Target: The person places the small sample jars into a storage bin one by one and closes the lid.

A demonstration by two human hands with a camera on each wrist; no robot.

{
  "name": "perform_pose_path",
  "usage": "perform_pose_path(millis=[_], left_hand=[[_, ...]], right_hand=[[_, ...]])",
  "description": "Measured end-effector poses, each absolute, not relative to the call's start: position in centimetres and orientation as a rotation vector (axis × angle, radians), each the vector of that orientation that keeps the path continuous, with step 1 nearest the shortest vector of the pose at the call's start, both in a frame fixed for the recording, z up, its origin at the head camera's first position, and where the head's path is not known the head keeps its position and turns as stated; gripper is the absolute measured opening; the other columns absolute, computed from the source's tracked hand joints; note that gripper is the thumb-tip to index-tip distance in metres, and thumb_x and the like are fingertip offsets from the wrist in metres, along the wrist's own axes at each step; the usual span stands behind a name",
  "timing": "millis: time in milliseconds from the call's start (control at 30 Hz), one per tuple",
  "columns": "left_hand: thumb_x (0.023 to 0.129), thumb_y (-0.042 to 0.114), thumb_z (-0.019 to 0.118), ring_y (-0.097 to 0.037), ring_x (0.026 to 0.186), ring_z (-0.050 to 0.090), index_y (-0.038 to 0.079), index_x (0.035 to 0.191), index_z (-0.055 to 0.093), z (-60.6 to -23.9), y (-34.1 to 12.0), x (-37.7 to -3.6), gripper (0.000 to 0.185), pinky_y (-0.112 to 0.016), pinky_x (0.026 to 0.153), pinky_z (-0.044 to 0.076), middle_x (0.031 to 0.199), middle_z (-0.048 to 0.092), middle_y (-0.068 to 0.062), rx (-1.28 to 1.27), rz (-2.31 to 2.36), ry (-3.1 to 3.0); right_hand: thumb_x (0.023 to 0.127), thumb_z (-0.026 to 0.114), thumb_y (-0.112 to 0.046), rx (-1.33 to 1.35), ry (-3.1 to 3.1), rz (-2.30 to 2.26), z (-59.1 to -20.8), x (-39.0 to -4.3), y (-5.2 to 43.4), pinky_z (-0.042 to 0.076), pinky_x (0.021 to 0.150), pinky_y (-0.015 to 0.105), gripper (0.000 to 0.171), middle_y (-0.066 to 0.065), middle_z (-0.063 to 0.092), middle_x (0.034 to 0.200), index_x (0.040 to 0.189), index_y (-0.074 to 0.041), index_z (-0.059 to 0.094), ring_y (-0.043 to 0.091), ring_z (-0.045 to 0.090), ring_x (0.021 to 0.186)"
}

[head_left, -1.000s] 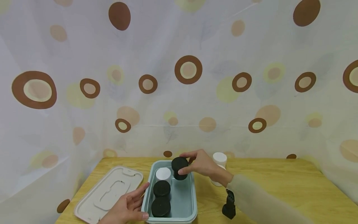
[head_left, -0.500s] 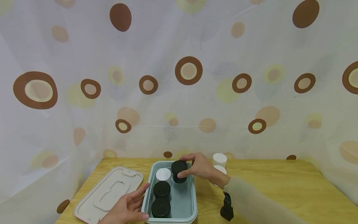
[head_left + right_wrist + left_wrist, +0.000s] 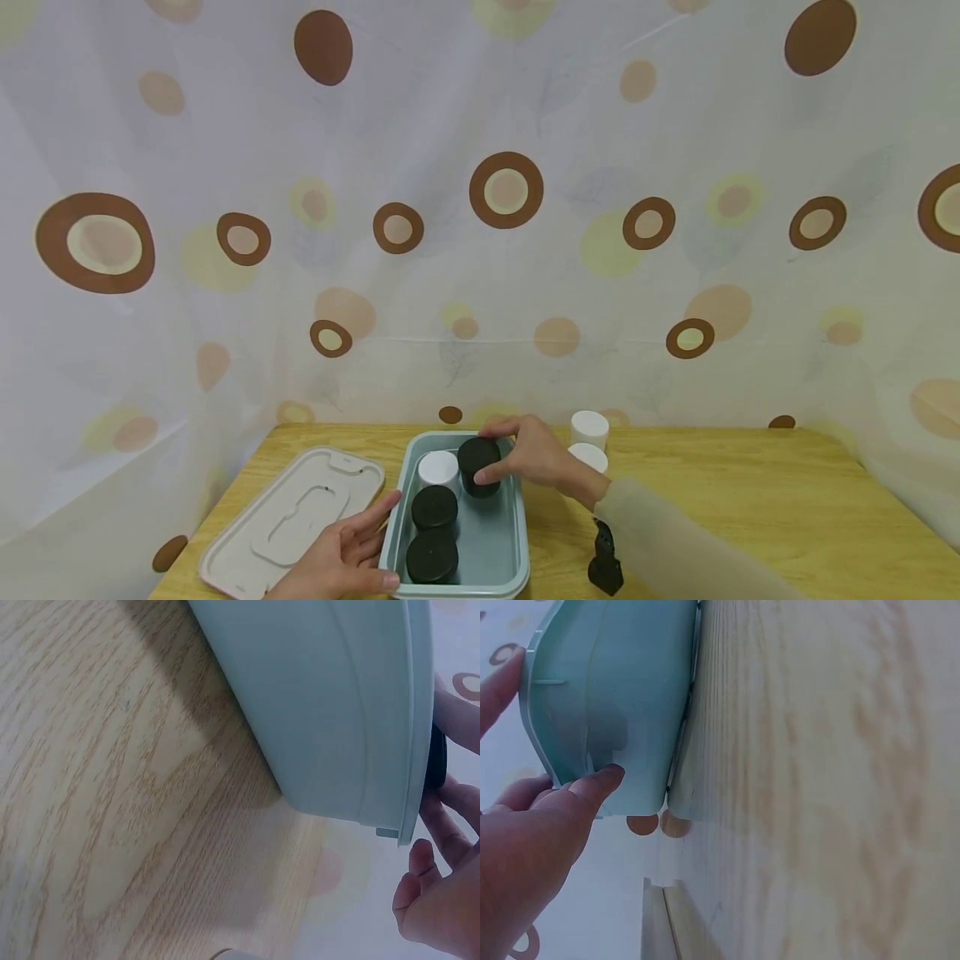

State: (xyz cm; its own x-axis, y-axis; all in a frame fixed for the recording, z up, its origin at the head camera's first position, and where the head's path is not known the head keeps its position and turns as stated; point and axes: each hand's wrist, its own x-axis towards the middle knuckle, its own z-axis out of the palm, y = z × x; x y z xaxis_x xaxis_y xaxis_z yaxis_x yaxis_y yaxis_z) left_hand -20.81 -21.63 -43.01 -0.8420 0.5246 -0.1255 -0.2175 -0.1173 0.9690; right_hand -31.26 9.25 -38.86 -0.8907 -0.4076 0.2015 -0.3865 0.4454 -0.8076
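A light blue plastic bin (image 3: 487, 546) stands at the table's near edge. My right hand (image 3: 543, 458) pinches a black cylindrical jar (image 3: 480, 467) between thumb and fingers, inside the bin's far right corner. Along the bin's left side stand a white round jar (image 3: 438, 471) and two black ones, the middle black jar (image 3: 434, 507) and the near black jar (image 3: 432, 556). My left hand (image 3: 337, 546) holds the bin's near left corner, thumb at the rim and fingers along the outer wall. In the right wrist view, the black jar (image 3: 436, 757) shows only slightly above the rim.
A pale lid (image 3: 296, 517) lies flat on the wooden table (image 3: 720, 500), left of the bin. Right of the bin stand two white jars, a far one (image 3: 589, 429) and a nearer one (image 3: 588, 457) partly behind my right wrist. A dotted curtain (image 3: 570, 275) hangs behind.
My right hand has lowered the black jar a little and drawn it slightly nearer and left within the bin. The left hand, bin and other jars have stayed put.
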Motion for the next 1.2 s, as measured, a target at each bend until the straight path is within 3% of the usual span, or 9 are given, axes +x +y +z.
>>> perform_pose_path(millis=[233, 433, 633, 867, 1200], left_hand=[[0.098, 0.003, 0.073, -0.038, 0.156, 0.025, 0.002, 0.168, 0.008, -43.0, -21.5, -20.8, 0.095, -0.04, 0.113, 0.044, 0.172, 0.012, -0.021, 0.33, 2.008, 1.659], [0.098, 0.004, 0.074, -0.039, 0.155, 0.026, 0.001, 0.168, 0.007, -42.9, -21.5, -20.7, 0.097, -0.039, 0.113, 0.044, 0.172, 0.011, -0.022, 0.347, 1.998, 1.672], [0.098, 0.004, 0.073, -0.039, 0.155, 0.026, 0.001, 0.168, 0.007, -43.0, -21.6, -20.8, 0.096, -0.039, 0.113, 0.044, 0.172, 0.01, -0.022, 0.361, 1.987, 1.692], [0.098, 0.002, 0.071, -0.039, 0.155, 0.024, 0.0, 0.168, 0.006, -43.1, -21.7, -20.9, 0.095, -0.04, 0.113, 0.043, 0.172, 0.009, -0.023, 0.371, 1.993, 1.679], [0.098, 0.005, 0.074, -0.039, 0.155, 0.026, 0.002, 0.168, 0.009, -42.9, -21.4, -20.8, 0.096, -0.04, 0.113, 0.044, 0.172, 0.012, -0.022, 0.327, 1.991, 1.692]], right_hand=[[0.069, 0.1, -0.018, -0.694, 2.722, -1.422, -39.0, -31.1, 9.1, 0.043, 0.11, 0.06, 0.057, 0.007, 0.069, 0.123, 0.12, -0.004, 0.079, 0.031, 0.057, 0.121], [0.071, 0.099, -0.019, -0.768, 2.752, -1.368, -39.2, -31.2, 9.2, 0.045, 0.109, 0.06, 0.058, 0.009, 0.073, 0.119, 0.122, -0.001, 0.078, 0.031, 0.063, 0.115], [0.07, 0.1, -0.024, -0.864, 2.844, -1.261, -39.5, -31.3, 9.2, 0.053, 0.096, 0.049, 0.052, 0.006, 0.075, 0.113, 0.115, -0.006, 0.081, 0.026, 0.065, 0.107], [0.068, 0.1, -0.031, -0.824, 2.986, -1.101, -39.8, -31.1, 8.8, 0.038, 0.081, 0.04, 0.048, 0.003, 0.074, 0.11, 0.11, -0.013, 0.083, 0.021, 0.047, 0.095], [0.067, 0.101, -0.029, -0.724, 3.065, -1.009, -39.7, -30.6, 8.2, 0.036, 0.078, 0.04, 0.055, 0.004, 0.077, 0.108, 0.114, -0.007, 0.083, 0.02, 0.045, 0.091]])
